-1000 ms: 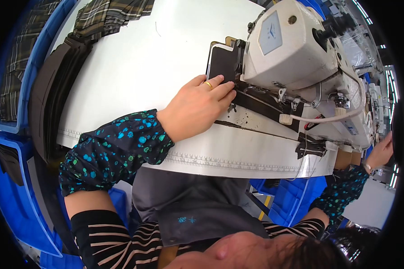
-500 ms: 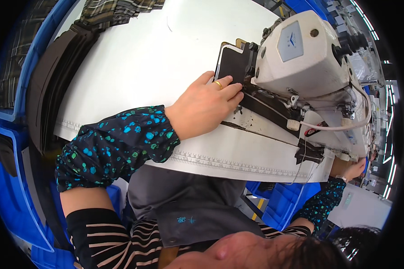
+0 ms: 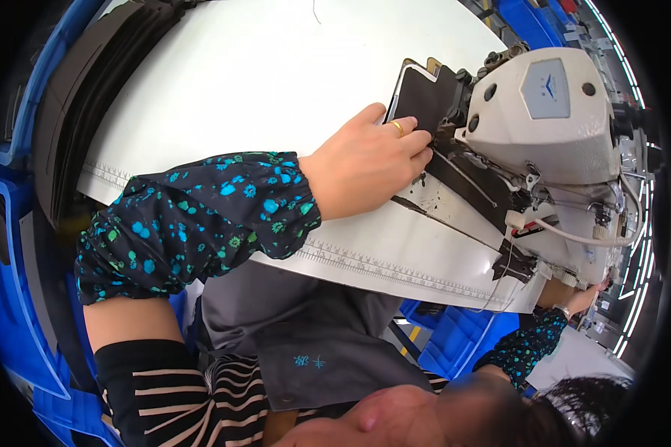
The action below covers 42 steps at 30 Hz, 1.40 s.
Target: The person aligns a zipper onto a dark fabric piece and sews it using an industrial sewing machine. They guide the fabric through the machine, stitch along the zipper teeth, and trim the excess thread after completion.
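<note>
My left hand (image 3: 373, 164) lies on a dark brown fabric piece (image 3: 431, 95), palm down, its fingers stretched forward. The piece rests against a bent metal guide with a pale edge (image 3: 399, 88), just left of the white sewing machine head (image 3: 552, 127). Under my fingertips, the exact contact is partly hidden. My right hand (image 3: 583, 299) reaches up beside the far right end of the machine, its fingers mostly hidden there. Both forearms wear dark sleeves with blue and green flowers.
A white worktable (image 3: 276, 82) has a printed ruler strip (image 3: 395, 264) along its near edge. Stacked dark fabric panels (image 3: 74, 112) hang over its left side. Blue bins (image 3: 15, 298) stand at left, another blue bin (image 3: 458, 339) below the table. A pale cable (image 3: 581, 237) loops beside the machine.
The whole view has shifted, so the machine now appears lower and farther right. My left hand keeps to the dark fabric piece, and my right hand stays at the machine's right end.
</note>
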Motion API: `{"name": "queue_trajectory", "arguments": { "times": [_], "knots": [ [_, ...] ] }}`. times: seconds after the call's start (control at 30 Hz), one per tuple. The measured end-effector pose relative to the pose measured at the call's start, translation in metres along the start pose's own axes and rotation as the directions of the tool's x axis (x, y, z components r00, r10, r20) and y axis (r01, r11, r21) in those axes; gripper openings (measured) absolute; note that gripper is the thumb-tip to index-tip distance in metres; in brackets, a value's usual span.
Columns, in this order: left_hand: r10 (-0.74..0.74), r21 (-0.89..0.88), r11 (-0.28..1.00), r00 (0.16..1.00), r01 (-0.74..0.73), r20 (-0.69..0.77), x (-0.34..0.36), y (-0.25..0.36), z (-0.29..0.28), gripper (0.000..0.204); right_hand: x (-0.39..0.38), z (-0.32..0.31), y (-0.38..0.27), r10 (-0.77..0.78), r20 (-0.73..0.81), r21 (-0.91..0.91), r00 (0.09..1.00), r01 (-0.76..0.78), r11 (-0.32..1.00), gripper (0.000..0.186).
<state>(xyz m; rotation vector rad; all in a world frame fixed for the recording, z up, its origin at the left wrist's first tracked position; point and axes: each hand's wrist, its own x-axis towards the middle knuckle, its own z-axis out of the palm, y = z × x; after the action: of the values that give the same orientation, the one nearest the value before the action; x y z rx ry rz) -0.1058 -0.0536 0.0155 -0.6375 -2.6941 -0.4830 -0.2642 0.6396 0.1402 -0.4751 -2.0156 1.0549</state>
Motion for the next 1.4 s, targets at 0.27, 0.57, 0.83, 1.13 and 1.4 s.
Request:
{"name": "queue_trajectory", "arguments": {
  "times": [0.27, 0.57, 0.83, 1.13, 1.4],
  "knots": [
    [0.012, -0.006, 1.0, 1.0, -0.012, 0.025, 0.002, -0.001, -0.003, 0.037, 0.005, -0.008, 0.048, -0.317, 0.063, -0.317, 0.946, 0.321, 0.893, 0.047],
    [0.013, -0.033, 0.999, 1.0, -0.013, -0.003, 0.0, -0.001, -0.002, 0.037, 0.001, -0.007, 0.046, -0.145, 0.023, -0.012, 0.989, 0.145, 0.989, 0.045],
    [0.067, -0.138, 0.987, 0.994, -0.079, -0.091, 0.008, -0.004, -0.005, 0.03, -0.001, -0.02, 0.072, -0.014, 0.134, 0.468, 0.991, -0.051, 0.882, 0.045],
    [0.037, -0.006, 0.999, 0.999, -0.037, 0.001, 0.009, 0.007, -0.014, 0.031, -0.31, 0.094, -0.164, -0.795, 0.527, 0.225, 0.302, 0.852, 0.473, 0.015],
    [0.036, 0.107, 0.993, 0.998, -0.041, 0.054, 0.01, 0.001, -0.014, 0.035, -0.389, 0.204, -0.187, -0.768, 0.64, 0.425, 0.033, 0.817, 0.389, 0.034]
  ]
}}
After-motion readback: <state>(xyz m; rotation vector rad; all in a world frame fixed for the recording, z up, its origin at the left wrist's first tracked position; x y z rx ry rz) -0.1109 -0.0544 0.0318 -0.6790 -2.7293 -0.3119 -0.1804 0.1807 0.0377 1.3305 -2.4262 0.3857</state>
